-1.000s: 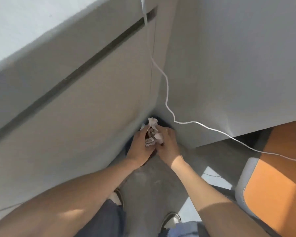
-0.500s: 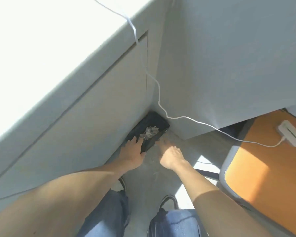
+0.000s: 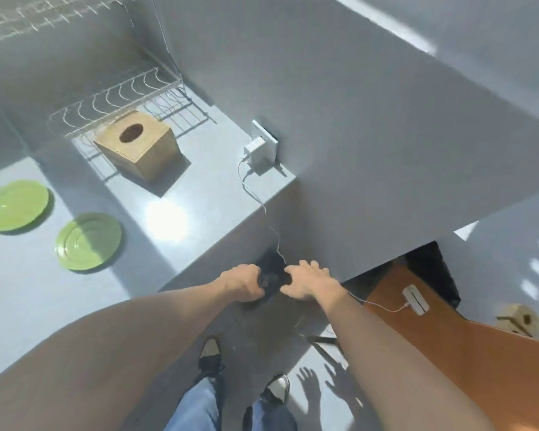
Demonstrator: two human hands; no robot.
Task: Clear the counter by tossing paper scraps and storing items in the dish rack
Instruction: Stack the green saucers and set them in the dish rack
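Observation:
Both my hands hover low beside the counter's end, above a dark bin on the floor. My left hand is loosely curled and holds nothing. My right hand has its fingers spread and is empty too. The bin shows only in the gap between them, and its contents are too dark to tell. Two green plates lie flat on the grey counter at the left. A wire dish rack stands at the counter's back, with a wooden tissue box at its front edge.
A white charger sits in a wall socket at the counter's right end. Its cable hangs down past the bin to a white device on an orange surface. A wooden object lies at the far right.
The paper scraps left my hands and dropped into the bin. Both hands rose away from it, empty. My view lifted, bringing the counter, plates and rack into sight.

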